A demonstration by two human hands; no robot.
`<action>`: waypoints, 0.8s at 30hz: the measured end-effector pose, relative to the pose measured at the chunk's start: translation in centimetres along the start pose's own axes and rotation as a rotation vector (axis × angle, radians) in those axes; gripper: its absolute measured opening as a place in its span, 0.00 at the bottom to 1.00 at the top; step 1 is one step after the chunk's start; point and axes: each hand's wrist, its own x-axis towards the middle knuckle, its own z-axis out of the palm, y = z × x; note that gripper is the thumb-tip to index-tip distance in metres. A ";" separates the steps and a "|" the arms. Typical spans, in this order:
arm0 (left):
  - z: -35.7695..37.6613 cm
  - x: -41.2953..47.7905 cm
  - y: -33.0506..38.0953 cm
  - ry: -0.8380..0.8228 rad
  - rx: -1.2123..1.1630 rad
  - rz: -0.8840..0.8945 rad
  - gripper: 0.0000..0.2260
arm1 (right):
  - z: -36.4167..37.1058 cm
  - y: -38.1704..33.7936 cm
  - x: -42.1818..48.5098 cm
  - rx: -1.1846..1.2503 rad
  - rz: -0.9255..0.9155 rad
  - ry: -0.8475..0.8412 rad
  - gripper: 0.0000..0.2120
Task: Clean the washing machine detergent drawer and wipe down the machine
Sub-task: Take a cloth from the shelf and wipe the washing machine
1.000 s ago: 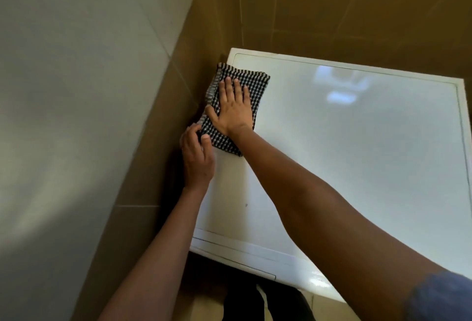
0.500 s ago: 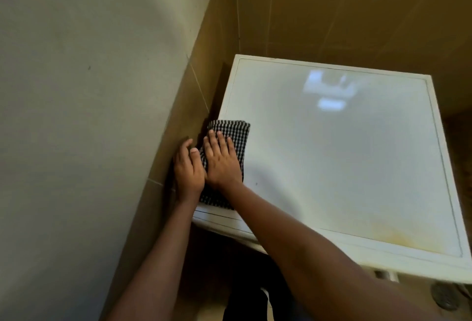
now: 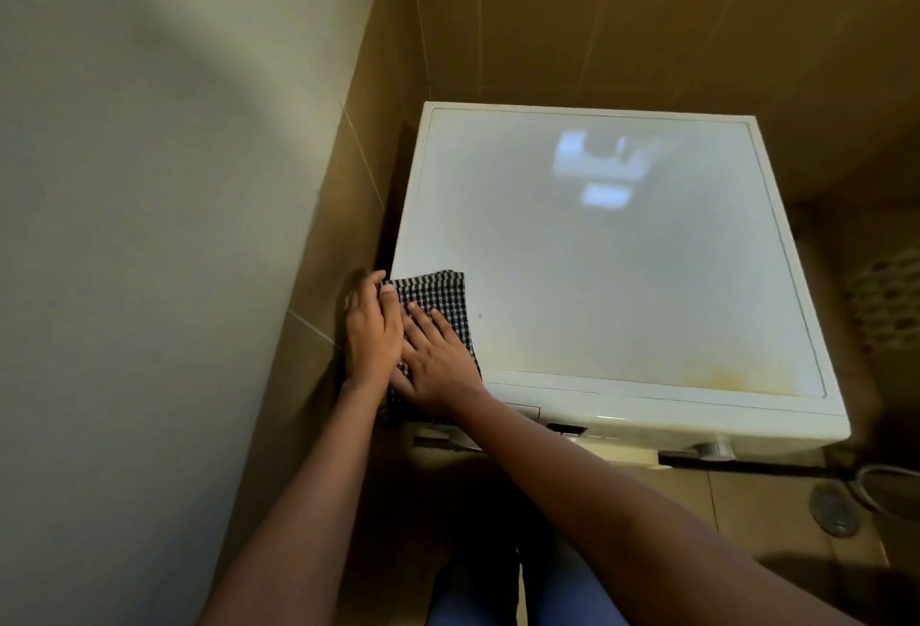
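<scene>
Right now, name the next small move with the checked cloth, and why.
Probably slide the black-and-white checked cloth right across the white machine top: the right hand presses it front left; a yellowish stain shows front right.

A domestic laundry corner is suggested: a washing machine [image 3: 622, 277] is set against tiled walls [image 3: 647, 3], and a floor drain [image 3: 836, 508] is seen at four o'clock.

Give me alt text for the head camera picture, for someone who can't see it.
Seen from above, a person's right hand presses a black-and-white checked cloth flat on the front left corner of a white washing machine, with the left hand at the cloth's left edge. A yellowish stain marks the top's front right.
</scene>
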 end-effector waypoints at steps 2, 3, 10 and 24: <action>0.3 -0.6 -0.1 -0.035 0.010 0.015 0.15 | 0.5 0.8 -1.6 -0.024 -0.026 0.016 0.31; 0.6 -0.9 -0.1 -0.059 0.016 0.025 0.15 | 0.7 1.4 -2.6 -0.036 -0.027 0.032 0.30; 4.5 -4.1 1.5 -0.286 0.178 0.289 0.20 | 0.5 5.8 -9.1 -0.059 0.085 0.082 0.30; 10.2 -6.8 4.7 -0.427 0.334 0.520 0.25 | -1.3 17.4 -21.3 -0.040 0.493 0.113 0.31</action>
